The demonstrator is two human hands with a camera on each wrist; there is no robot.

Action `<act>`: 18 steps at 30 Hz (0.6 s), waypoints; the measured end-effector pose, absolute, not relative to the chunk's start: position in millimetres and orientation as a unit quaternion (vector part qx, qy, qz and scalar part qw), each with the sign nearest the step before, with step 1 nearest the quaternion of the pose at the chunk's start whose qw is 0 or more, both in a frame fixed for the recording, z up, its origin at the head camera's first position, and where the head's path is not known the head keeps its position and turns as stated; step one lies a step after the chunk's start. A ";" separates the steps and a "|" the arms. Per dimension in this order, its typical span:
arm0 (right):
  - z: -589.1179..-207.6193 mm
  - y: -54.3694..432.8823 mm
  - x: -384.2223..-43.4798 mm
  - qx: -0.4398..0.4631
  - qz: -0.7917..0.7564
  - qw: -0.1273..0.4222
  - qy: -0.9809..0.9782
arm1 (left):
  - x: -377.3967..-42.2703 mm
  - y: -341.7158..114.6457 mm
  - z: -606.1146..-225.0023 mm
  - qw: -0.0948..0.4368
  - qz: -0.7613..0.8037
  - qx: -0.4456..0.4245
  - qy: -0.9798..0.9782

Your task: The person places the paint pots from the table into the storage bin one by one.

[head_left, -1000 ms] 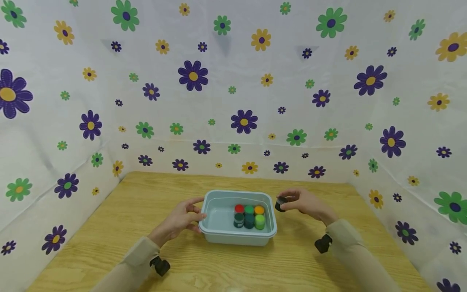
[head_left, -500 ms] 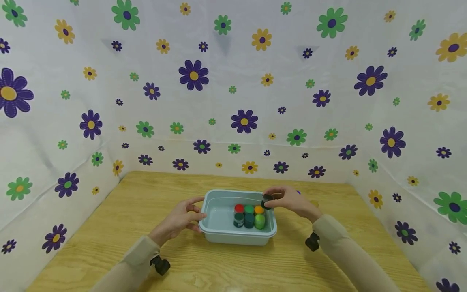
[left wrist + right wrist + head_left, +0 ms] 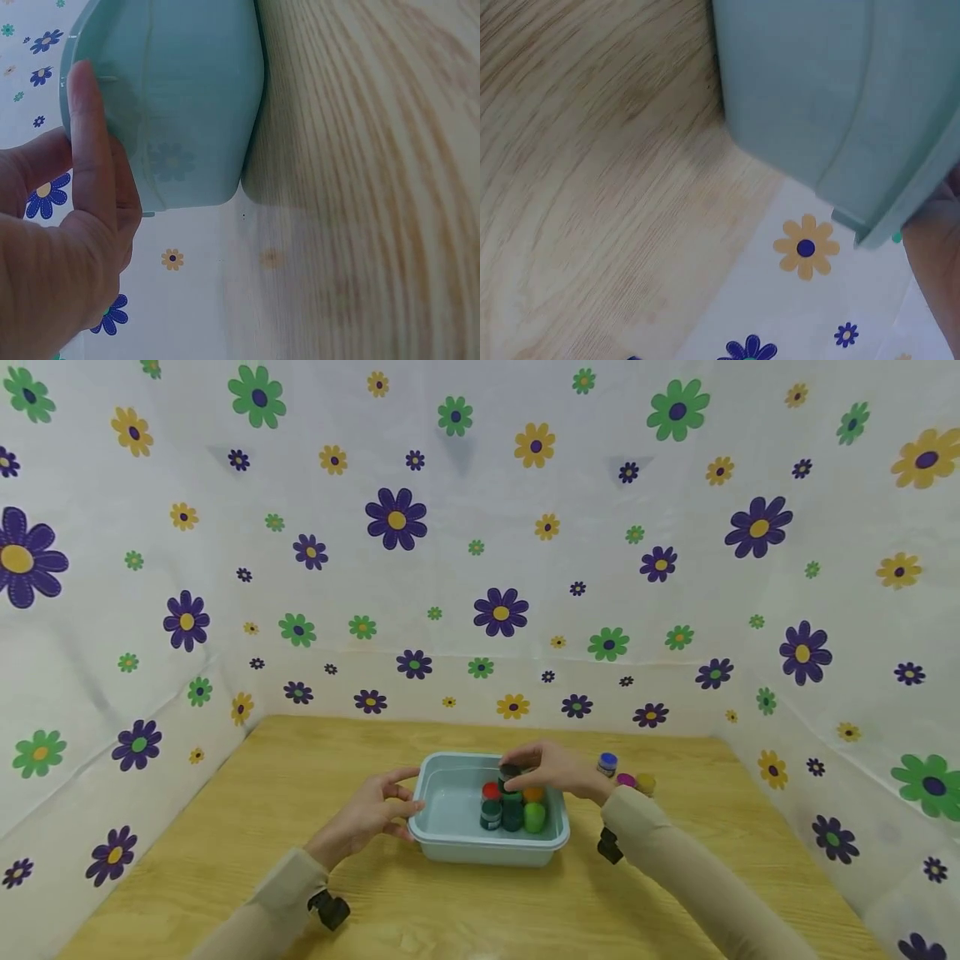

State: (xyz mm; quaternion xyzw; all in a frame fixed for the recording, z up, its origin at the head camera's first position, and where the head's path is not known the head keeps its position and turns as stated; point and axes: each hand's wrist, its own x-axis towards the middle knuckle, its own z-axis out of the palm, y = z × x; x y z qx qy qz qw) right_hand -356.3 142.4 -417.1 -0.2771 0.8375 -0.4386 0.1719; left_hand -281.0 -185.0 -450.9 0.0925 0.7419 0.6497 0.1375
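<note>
A pale blue plastic tub (image 3: 491,853) sits on the wooden table. My left hand (image 3: 372,814) grips its left end at the rim; in the left wrist view the fingers (image 3: 91,150) lie against the outer wall. Over the tub, my right hand (image 3: 558,770) pinches a small dark-lidded paint jar (image 3: 509,774), held above the jars inside. Those include a red one (image 3: 491,792), an orange one (image 3: 533,794), a light green one (image 3: 534,817) and dark ones in front, such as a dark green jar (image 3: 491,815). In the right wrist view the tub wall hides most of that hand (image 3: 930,255).
Right of the tub, behind the right forearm, stand a blue-lidded jar (image 3: 607,764), a magenta-lidded jar (image 3: 626,781) and a yellow jar (image 3: 645,783). A white flowered sheet (image 3: 450,568) encloses the table (image 3: 420,918) at the back and sides.
My right hand has carried the dark jar leftward from outside the tub's right end, across the rim and over the jars inside. The left hand and tub have stayed put.
</note>
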 end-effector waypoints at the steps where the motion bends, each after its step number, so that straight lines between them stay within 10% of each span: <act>1: -418.0 138.6 -357.2 -0.281 -0.434 0.174 0.838 | -280.3 -185.4 -451.4 0.137 0.649 0.091 0.743; 18: -415.4 106.9 -365.1 -0.332 -0.386 0.155 0.847 | -279.5 -183.6 -452.7 0.133 0.651 0.090 0.742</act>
